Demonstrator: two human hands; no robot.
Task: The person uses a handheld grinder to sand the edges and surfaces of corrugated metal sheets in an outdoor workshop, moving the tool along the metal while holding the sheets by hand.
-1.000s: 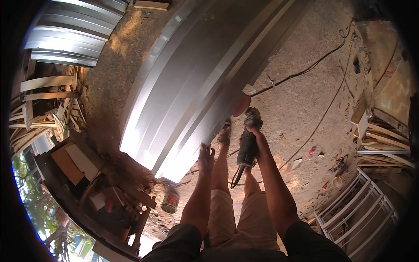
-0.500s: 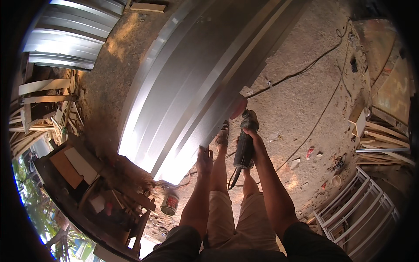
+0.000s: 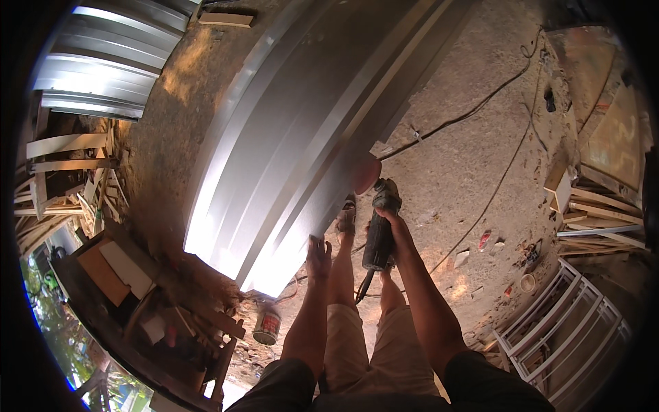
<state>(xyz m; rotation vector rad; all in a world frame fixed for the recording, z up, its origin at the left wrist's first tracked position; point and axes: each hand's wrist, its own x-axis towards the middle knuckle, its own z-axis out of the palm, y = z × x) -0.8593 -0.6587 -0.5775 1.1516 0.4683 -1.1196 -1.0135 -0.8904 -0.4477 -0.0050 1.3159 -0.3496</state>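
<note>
My right hand grips a dark angle grinder whose reddish disc meets the right edge of a long stack of shiny ribbed metal sheets. My left hand rests flat against the near edge of that stack, fingers spread. The sheets run from near my feet up to the top of the view. My legs in light shorts and a sandalled foot stand on the dirt ground below.
A black cable trails across the dirt to the right. A paint can stands by a cluttered wooden bench at lower left. White metal frames lie at lower right; timber stacks and more sheets line the edges.
The grinder and my right hand have crept slightly up along the sheet edge. My left hand stays on the sheets.
</note>
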